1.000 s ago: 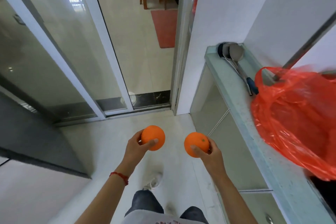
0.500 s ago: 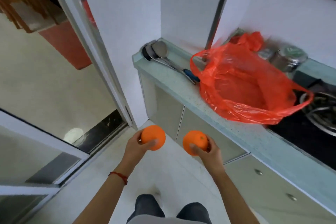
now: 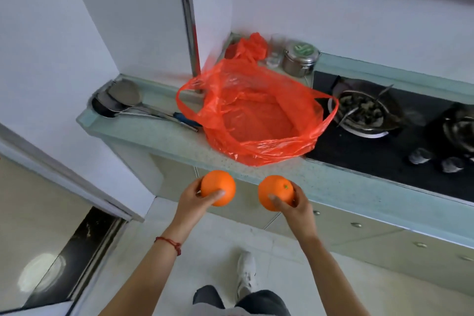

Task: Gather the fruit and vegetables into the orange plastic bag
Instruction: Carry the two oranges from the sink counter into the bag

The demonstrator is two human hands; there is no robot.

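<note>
Left hand [image 3: 191,196] squeezing one orange [image 3: 218,187], right hand [image 3: 295,206] squeezing other orange [image 3: 275,196], hands apart, hovering below counter [image 3: 159,136] edge. Orange bag [image 3: 256,120] sitting open on counter, near stove [image 3: 384,151]. Bag being thin and floppy, mouth maybe folding shut. Orange maybe hitting rim, rolling off counter, dropping to floor.

Both bare forearms reach forward and upward from the bottom of the view, roughly parallel and a little apart. The left hand [image 3: 193,196] is curled around a round orange fruit [image 3: 218,187], thumb pressed across its near side and fingers wrapped behind. A thin red string bracelet [image 3: 169,244] circles the left wrist. The right hand [image 3: 295,206] cups a second round orange fruit [image 3: 275,196] at about the same height, thumb on its front and fingers along its right side.
</note>
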